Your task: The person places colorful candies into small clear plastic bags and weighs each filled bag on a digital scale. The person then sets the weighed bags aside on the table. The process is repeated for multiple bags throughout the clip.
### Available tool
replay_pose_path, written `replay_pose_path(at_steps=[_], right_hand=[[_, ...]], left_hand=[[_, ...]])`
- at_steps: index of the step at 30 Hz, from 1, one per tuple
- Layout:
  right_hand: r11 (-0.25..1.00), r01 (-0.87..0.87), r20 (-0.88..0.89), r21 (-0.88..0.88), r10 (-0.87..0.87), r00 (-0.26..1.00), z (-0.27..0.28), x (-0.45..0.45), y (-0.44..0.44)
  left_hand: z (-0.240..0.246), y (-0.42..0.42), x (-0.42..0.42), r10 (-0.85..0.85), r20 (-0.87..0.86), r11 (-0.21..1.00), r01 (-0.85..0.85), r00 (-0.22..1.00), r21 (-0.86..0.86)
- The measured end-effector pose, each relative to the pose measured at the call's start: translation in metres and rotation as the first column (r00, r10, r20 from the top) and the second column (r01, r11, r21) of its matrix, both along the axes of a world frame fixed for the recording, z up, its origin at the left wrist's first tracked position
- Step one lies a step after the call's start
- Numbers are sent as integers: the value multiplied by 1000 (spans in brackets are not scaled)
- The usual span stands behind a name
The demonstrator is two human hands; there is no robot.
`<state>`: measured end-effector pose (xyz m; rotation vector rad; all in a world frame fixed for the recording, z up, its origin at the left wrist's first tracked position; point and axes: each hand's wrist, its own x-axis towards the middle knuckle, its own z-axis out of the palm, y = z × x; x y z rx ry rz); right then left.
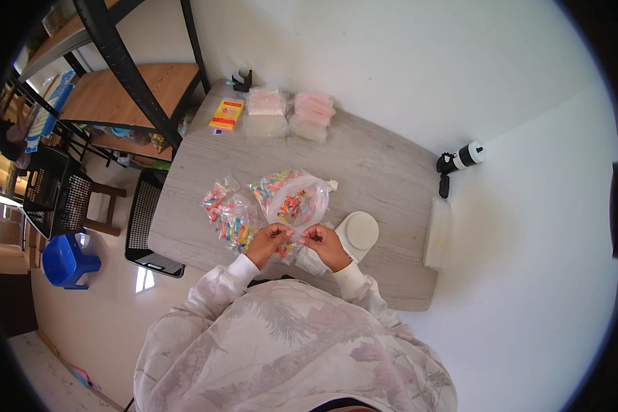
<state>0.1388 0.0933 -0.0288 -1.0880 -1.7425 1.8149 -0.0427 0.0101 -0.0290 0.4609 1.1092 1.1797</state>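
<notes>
My left hand point(269, 245) and my right hand point(325, 247) are close together at the near side of the table, each with thumb and finger pinched. Between them they hold the top edge of a small clear plastic bag point(284, 252), with colourful candies in its lower part. Just beyond my hands lies a large open plastic bag point(315, 200) of candies. To the left is a pile of filled clear bags point(235, 226). A white round-topped kitchen scale point(361, 231) sits right of my right hand, partly over flattened clear bags point(309, 261).
Stacks of clear packets point(266, 101) and a yellow-and-red box point(227, 114) lie at the table's point(381, 154) back, near a tape dispenser point(242, 81). A black-and-white device point(461, 157) stands at the right edge. Left are shelving point(134, 92), black baskets point(143, 221), a blue stool point(67, 261) and another person point(11, 139).
</notes>
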Motion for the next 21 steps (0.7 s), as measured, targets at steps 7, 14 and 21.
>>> replay_pose_path(at_steps=[7,14,21], right_hand=[[997,-5,113,81,-4,994,0,1,-8],[993,-11,55,114,5,998,2,-2,-24],[996,-39,47,85,35,998,7,-6,-38]], left_hand=[[-1,-4,-2,-11,-155,992,31,988,124],[-3,-11,-2,10,-262,994,20,965,112],[0,-20,-5,-41,-407,993,84,913,87]])
